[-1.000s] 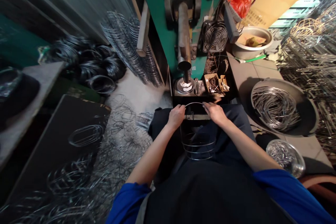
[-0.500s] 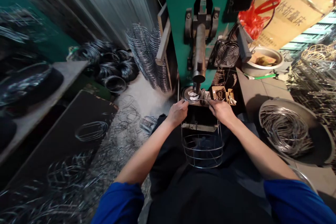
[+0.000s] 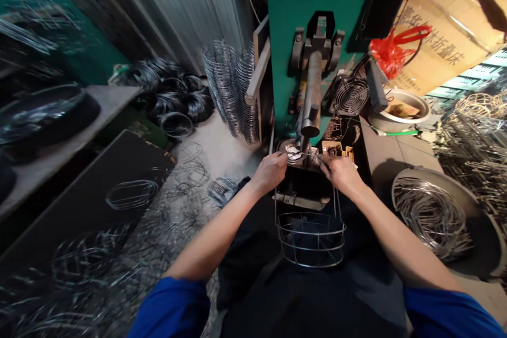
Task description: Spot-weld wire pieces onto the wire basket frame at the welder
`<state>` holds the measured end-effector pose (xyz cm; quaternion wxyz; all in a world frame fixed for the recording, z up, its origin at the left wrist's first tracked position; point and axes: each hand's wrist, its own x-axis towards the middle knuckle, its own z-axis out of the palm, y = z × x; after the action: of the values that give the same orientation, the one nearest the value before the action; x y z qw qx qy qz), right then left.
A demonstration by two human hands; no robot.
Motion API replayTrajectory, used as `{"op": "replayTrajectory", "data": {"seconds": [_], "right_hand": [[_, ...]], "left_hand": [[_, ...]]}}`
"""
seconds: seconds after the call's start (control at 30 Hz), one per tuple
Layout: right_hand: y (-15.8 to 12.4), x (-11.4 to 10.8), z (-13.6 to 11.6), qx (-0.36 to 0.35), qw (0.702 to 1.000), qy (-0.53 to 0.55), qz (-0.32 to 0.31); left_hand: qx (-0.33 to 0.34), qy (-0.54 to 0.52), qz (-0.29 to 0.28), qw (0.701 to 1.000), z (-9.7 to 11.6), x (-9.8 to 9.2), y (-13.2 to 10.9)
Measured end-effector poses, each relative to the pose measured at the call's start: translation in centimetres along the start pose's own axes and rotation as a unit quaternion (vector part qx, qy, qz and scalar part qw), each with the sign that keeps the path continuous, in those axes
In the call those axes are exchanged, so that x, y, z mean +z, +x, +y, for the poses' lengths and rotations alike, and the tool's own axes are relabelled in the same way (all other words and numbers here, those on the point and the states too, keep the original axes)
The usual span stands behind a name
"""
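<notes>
A round wire basket hangs over my lap, its long uprights reaching up to a wire hoop at the top. My left hand is closed on the left side of that hoop. My right hand is closed on the right side. The hoop's top lies on the small round die beneath the dark ram of the green press machine. Both forearms stretch forward from blue sleeves.
A large pan of loose wire rings sits at the right. Stacked wire frames lean left of the machine, with black wire coils behind. Finished wire pieces litter the dark board and floor at left. A small fan is mounted on the machine.
Both hands raised the basket's top hoop from my lap up to the die under the ram. The view tilted upward and shifted left.
</notes>
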<state>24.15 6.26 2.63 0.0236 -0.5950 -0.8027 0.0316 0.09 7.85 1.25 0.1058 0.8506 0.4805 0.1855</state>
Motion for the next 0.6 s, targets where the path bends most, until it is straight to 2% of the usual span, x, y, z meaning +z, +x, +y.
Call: {"op": "replayTrajectory", "data": {"seconds": [0.2, 0.43, 0.6], "right_hand": [[0.02, -0.07, 0.23, -0.012, 1.000, 0.010, 0.007], [0.26, -0.93, -0.37, 0.008, 1.000, -0.006, -0.017], [0.36, -0.47, -0.26, 0.001, 1.000, 0.011, 0.002]], "left_hand": [[0.017, 0.003, 0.024, 1.000, -0.13, -0.02, 0.08], [0.027, -0.006, 0.042, 0.999, -0.55, 0.00, 0.41], [0.027, -0.017, 0.048, 0.998, -0.80, 0.43, 0.29]]}}
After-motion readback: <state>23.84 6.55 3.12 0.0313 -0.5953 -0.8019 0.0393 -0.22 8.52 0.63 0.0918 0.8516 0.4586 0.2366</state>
